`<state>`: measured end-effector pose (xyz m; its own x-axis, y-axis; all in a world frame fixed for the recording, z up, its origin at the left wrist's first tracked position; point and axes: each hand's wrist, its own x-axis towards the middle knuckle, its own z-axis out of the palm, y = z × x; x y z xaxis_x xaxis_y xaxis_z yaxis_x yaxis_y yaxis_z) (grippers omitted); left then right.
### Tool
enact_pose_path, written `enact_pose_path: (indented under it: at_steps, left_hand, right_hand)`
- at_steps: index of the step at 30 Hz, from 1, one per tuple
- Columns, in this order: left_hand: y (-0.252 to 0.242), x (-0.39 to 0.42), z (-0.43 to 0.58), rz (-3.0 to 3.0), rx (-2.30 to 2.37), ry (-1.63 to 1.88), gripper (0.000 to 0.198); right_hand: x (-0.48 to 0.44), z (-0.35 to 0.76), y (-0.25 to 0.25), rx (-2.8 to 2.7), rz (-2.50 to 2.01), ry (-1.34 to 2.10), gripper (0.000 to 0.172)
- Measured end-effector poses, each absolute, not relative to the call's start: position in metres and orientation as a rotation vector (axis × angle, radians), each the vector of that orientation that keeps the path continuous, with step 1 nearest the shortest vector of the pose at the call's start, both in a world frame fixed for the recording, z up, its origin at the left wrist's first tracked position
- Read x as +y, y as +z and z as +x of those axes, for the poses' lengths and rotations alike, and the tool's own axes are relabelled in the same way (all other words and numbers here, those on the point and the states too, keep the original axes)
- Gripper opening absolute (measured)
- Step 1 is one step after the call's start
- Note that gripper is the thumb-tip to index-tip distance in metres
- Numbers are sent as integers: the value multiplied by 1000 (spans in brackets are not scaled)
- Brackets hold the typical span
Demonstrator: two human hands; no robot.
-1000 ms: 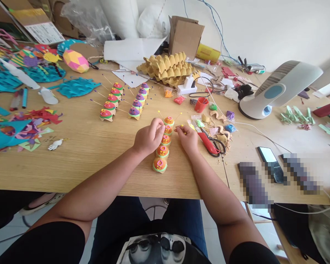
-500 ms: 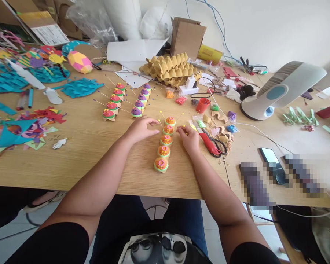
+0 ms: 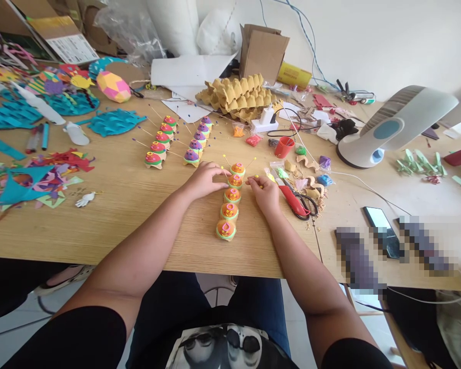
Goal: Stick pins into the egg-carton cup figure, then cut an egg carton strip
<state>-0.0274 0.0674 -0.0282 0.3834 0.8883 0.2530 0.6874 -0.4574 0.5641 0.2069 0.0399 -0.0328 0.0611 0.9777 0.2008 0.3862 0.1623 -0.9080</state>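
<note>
Left hand [image 3: 209, 180] shifting nearer the orange-topped, green-rimmed egg-carton row [image 3: 229, 211]

Its fingers are standing parted at the second bump's left edge, counting from the far end, contact unclear; the right hand [image 3: 265, 192] is pinching small yellow-headed pins [image 3: 256, 176] just right of the row.

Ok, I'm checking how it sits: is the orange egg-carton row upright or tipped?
Upright: the orange row stands on the table, domes up, yellow-tipped sticks rising at its far end.

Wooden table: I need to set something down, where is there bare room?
Bare wood lies between the white trinket and left forearm, and between the orange carton row and right forearm. Crowded: around red cup, paper scraps.
</note>
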Motion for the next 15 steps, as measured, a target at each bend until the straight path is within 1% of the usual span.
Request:
enact_pose_path:
  at_steps: [15]
  left_hand:
    - [-34,71,-26,2338,1336,723,48]
  right_hand:
    - [40,206,-32,-1496,-1386,786,19]
